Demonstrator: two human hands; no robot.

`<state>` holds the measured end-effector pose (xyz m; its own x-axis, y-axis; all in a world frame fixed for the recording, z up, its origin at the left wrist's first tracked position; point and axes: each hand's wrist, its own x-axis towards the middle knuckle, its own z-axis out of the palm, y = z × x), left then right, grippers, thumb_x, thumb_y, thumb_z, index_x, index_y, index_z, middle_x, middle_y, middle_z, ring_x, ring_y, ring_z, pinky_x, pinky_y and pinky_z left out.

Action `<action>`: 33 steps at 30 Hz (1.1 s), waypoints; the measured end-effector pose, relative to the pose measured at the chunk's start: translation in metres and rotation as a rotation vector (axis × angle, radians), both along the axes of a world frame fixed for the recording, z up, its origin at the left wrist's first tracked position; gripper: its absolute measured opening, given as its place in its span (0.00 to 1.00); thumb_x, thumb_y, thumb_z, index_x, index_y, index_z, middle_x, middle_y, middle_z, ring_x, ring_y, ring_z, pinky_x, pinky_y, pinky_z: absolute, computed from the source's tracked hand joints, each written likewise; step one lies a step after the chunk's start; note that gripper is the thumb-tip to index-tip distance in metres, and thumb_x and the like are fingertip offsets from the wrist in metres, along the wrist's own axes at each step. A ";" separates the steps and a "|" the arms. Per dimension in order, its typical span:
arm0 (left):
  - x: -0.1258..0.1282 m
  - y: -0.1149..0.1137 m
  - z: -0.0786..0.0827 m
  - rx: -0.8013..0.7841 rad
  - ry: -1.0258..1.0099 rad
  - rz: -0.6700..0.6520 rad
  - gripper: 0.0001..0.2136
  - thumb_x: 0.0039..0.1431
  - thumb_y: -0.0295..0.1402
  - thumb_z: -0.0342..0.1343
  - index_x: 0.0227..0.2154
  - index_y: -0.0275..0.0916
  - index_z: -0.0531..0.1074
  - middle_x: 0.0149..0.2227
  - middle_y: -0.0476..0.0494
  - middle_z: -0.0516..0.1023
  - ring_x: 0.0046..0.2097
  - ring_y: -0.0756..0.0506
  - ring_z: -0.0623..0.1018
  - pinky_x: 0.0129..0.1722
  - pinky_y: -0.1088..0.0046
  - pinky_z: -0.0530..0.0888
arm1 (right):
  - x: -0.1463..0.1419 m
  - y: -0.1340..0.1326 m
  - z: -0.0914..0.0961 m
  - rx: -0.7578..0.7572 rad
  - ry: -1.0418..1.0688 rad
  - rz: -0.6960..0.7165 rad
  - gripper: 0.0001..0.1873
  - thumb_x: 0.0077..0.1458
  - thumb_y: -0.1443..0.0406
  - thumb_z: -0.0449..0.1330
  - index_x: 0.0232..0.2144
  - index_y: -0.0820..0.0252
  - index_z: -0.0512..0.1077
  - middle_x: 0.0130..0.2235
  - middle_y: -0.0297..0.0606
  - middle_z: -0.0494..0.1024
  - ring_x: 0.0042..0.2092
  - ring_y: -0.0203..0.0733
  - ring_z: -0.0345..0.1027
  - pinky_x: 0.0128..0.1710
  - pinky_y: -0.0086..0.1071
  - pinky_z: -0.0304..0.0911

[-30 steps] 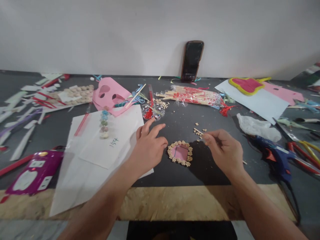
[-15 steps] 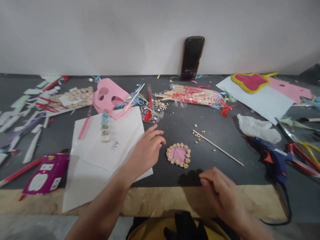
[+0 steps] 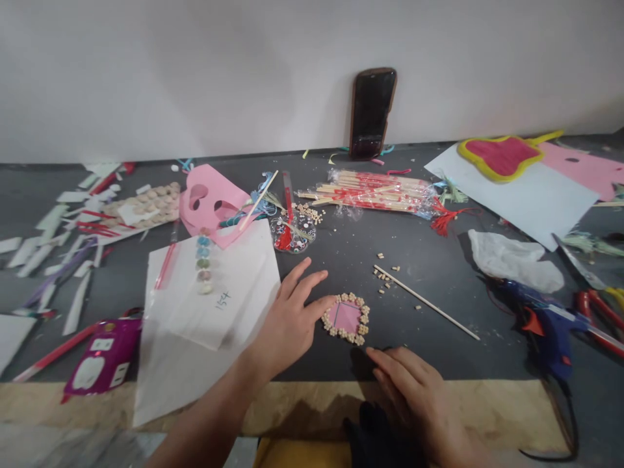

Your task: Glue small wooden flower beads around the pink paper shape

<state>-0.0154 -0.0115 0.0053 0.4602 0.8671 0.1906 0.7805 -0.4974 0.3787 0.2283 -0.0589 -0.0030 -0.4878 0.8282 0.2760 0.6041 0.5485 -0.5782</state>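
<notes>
A small pink piece [image 3: 346, 317] lies flat on the dark table, edged with small pale wooden beads and marked with dark lines. My left hand [image 3: 292, 318] is open, fingers spread, its thumb at the left edge of the beaded rim. Just below the piece, close to the front edge, hovers my right hand [image 3: 409, 383]; its fingers are stretched out and close together, and nothing shows in them. A thin wooden stick [image 3: 429, 302] lies to the right, with several loose bead bits [image 3: 383, 276] around its upper end.
White paper [image 3: 170, 364] and a purple packet [image 3: 100, 357] lie left. Behind are a pink cutout [image 3: 209, 185], wrapped sticks [image 3: 375, 192] and an upright phone [image 3: 373, 114]. At right are a blue glue gun [image 3: 550, 325], clear plastic [image 3: 511, 260] and red-handled scissors [image 3: 597, 312].
My left hand has moved down and right, and its thumb now reaches the beaded rim. My right hand has shifted left, nearer the pink piece. The view has tilted slightly.
</notes>
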 end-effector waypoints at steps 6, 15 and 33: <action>0.010 -0.023 0.023 -0.094 0.158 -0.070 0.15 0.62 0.37 0.52 0.52 0.51 0.69 0.60 0.46 0.65 0.66 0.31 0.48 0.60 0.36 0.48 | 0.006 0.006 -0.001 -0.064 0.034 0.059 0.12 0.61 0.70 0.51 0.45 0.61 0.70 0.33 0.41 0.77 0.32 0.36 0.72 0.30 0.28 0.70; 0.014 -0.028 0.023 -0.213 0.210 -0.127 0.22 0.60 0.48 0.51 0.57 0.60 0.62 0.67 0.41 0.51 0.67 0.26 0.44 0.56 0.31 0.50 | 0.010 0.007 -0.001 -0.098 0.121 0.079 0.13 0.60 0.71 0.51 0.44 0.60 0.70 0.33 0.41 0.77 0.32 0.37 0.73 0.31 0.28 0.70; 0.022 -0.022 0.001 -0.007 0.098 0.242 0.17 0.59 0.21 0.49 0.47 0.45 0.73 0.57 0.40 0.67 0.66 0.32 0.51 0.59 0.39 0.55 | 0.007 0.010 0.006 -0.017 -0.098 0.152 0.17 0.62 0.69 0.45 0.47 0.61 0.71 0.36 0.42 0.77 0.33 0.38 0.72 0.30 0.29 0.70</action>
